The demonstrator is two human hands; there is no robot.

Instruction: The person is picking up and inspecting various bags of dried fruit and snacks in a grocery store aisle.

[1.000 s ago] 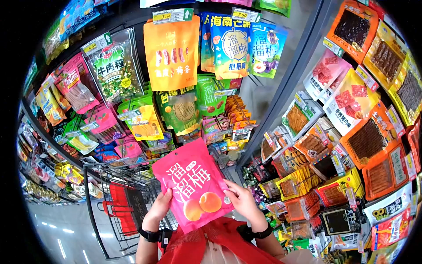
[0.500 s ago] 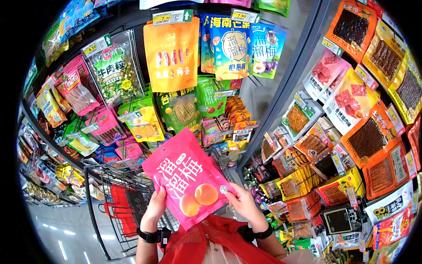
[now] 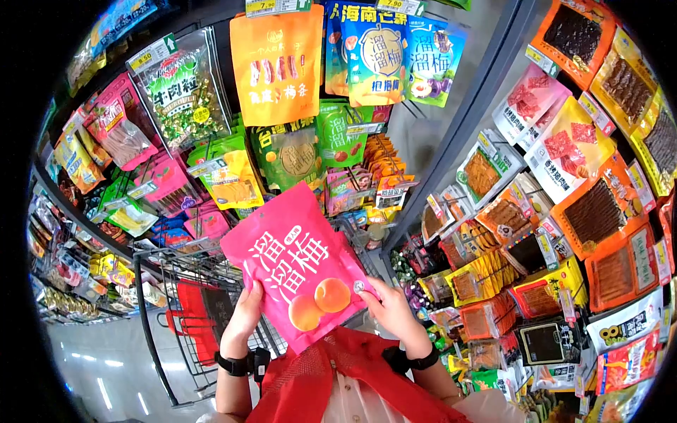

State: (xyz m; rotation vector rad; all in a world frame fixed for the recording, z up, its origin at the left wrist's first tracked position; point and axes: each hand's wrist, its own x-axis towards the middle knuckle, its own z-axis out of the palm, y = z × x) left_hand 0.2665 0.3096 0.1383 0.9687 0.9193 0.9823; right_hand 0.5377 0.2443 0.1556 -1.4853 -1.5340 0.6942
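Observation:
A bright pink snack bag [image 3: 285, 247] with white Chinese characters and two orange plums printed on it is held up in front of my chest, tilted to the left. My left hand [image 3: 244, 314] grips its lower left edge, thumb on the front. On the opposite edge, my right hand [image 3: 389, 307] pinches the bag near a small round mark. The fingers behind the bag are hidden. Beyond its top edge hang a green snack bag [image 3: 293, 158] and an orange pouch [image 3: 276, 67] on the rack.
A wire shopping cart [image 3: 173, 282] with a red part [image 3: 190, 321] stands to the left. A dark rack post [image 3: 465, 113] divides the shelves. Orange and yellow meat snack packs [image 3: 596, 215] hang on the right, and a beef granule bag [image 3: 185, 95] hangs upper left.
My hands and the pink bag have moved slightly up and to the left in view. The hanging goods in the centre appear a little higher. Both hands keep their hold.

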